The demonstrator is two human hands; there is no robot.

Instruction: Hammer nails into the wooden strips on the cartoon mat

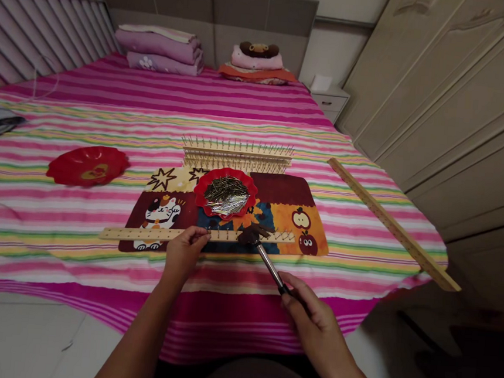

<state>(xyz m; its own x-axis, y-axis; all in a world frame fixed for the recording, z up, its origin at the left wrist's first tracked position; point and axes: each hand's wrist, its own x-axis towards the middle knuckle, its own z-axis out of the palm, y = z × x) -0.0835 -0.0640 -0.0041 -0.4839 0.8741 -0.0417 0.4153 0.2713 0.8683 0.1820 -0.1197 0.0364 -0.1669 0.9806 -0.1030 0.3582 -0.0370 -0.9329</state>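
My right hand (pixel 313 318) is closed round the dark handle of a hammer (pixel 267 262). Its head hovers over or rests on a pale wooden strip (pixel 142 234); I cannot tell whether they touch. Nails stand along the right part of that strip, and the left part shows a row of holes or marks. My left hand (pixel 186 250) is pinched at the strip's near edge, apparently on a nail that its fingertips mostly hide. Just beyond lies a red scalloped bowl (pixel 199 191) full of loose nails (pixel 227 195).
Under the strip is a patterned mat (pixel 315 218) on a striped bedspread (pixel 379 194). Nail-studded strips (pixel 237 153) lie behind the bowl. Another wooden strip (pixel 390 222) lies at the right, and a red dish (pixel 88 166) at the left. Folded bedding (pixel 162 49) is at the back.
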